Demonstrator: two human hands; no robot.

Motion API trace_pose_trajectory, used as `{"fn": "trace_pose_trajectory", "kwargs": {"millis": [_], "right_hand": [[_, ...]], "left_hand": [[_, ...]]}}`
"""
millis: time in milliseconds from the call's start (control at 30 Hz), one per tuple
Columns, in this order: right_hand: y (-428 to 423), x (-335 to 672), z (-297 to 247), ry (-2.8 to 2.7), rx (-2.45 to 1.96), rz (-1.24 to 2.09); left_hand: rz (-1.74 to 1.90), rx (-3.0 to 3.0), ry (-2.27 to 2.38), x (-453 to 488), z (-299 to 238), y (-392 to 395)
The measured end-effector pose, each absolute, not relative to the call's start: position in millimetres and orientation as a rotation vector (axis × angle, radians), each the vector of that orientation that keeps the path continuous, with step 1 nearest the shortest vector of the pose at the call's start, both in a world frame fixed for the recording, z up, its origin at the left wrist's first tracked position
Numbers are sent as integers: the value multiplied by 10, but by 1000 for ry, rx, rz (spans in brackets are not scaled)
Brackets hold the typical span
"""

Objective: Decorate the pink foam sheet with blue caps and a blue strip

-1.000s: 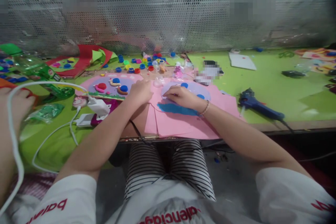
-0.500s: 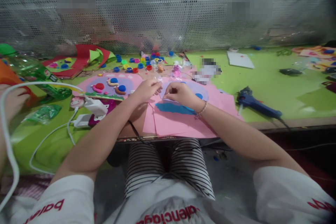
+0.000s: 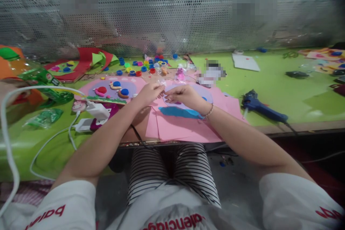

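My left hand is closed in a pinch near the middle of the table; a small clear piece, perhaps plastic, shows by its fingertips. Facing it, my right hand has its thumb and fingers drawn together, with what they hold too small to make out. The fingertips of both hands are close together. Under my right hand lies a pink foam sheet with a purple patch and a wavy blue strip. Left of my left hand is another pink piece bearing three snails with red and blue shells.
A blue glue gun lies at the right. Bottle caps in several colours are scattered behind. White chargers with cables, a green bottle and a crinkled green wrapper are at the left. A mesh panel stands at the back.
My right hand has shifted slightly left, its fingers stretching closer to my left hand's fingertips. At the far left, another person's hand and the orange item have moved.
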State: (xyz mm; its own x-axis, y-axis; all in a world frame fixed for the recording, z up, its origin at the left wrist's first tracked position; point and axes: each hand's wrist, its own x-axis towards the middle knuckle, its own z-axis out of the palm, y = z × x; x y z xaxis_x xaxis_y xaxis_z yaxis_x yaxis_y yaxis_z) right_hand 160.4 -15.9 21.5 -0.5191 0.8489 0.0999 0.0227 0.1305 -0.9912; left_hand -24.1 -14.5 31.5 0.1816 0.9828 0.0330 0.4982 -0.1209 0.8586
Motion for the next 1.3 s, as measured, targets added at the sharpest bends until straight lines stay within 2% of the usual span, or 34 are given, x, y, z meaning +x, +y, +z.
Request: {"fn": "trace_pose_trajectory", "kwargs": {"millis": [167, 300, 433, 533, 733, 933, 1300], "right_hand": [[-136, 1629, 209, -1568, -795, 1551], [-171, 1620, 244, -1400, -711, 1768], [-234, 1623, 326, -1296, -622, 1952], [-272, 1636, 371, -1348, -587, 1961], [-322, 1644, 408, -1484, -496, 1849], [-325, 1672, 439, -1591, -523, 1772], [-275, 1679, 392, -1756, -597, 1615]], "left_hand": [[883, 1744, 1306, -227, 316, -135], [989, 1820, 1228, -225, 292, -131], [1262, 2087, 1299, -250, 281, -152], [1470, 2467, 1208, -272, 318, -215], [1307, 3004, 883, -255, 338, -310], [1382, 2808, 928, -224, 221, -247], [1256, 2568, 1044, -158, 270, -287]]}}
